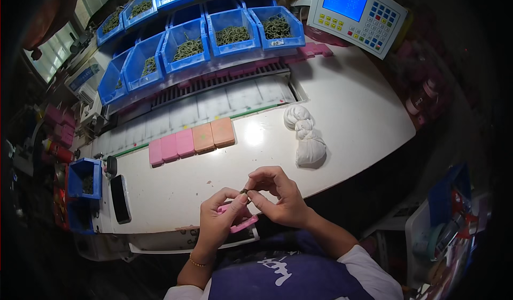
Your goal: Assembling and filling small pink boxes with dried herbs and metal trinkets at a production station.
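My left hand and my right hand meet just past the near table edge. Their fingertips pinch a small dark greenish piece between them, mostly covered by the fingers. Beneath my left hand's fingers shows a pink piece; whether that hand also grips it is hidden. Farther up the table, a row of several flat pink and orange blocks lies side by side. To the right of them rests a knotted white cloth bundle.
Blue bins of greenish loop-shaped pieces stand in tiers at the back. A control panel with a lit blue screen stands back right. A phone lies at the left, beside another blue bin. The white table curves away rightward.
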### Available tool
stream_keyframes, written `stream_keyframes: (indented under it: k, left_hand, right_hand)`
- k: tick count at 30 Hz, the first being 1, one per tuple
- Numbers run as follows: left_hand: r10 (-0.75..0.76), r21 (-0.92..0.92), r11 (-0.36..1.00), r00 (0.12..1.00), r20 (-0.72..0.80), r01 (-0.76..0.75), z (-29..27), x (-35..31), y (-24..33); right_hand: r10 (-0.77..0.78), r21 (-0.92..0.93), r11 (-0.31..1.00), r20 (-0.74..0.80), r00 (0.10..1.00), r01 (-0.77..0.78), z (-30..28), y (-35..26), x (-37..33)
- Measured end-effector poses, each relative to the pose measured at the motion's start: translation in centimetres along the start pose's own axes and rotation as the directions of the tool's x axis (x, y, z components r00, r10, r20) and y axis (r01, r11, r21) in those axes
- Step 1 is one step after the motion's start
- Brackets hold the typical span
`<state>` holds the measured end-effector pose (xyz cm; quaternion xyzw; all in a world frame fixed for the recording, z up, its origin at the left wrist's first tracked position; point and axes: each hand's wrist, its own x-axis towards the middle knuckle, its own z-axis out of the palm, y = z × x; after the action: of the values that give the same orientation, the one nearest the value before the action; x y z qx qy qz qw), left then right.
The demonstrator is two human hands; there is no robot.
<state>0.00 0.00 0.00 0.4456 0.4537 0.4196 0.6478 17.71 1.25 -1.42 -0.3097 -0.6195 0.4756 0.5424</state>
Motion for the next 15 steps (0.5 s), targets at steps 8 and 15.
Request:
stream_keyframes:
  k: [8, 15]
  left_hand:
    - [-0.029, -0.013, 1.0, 1.0, -0.01, 0.029, 0.2, 0.4, 0.2]
    - [-0.07, -0.02, 0.997, 0.997, 0.013, 0.071, -0.1, 0.0, 0.0]
  right_hand:
    - [0.009, 0.079, 0.997, -0.028, 1.0, -0.007, -0.2, 0.2, 0.2]
    - [0.098, 0.074, 0.993, -0.071, 0.993, -0.093, 0.0, 1.1, -0.5]
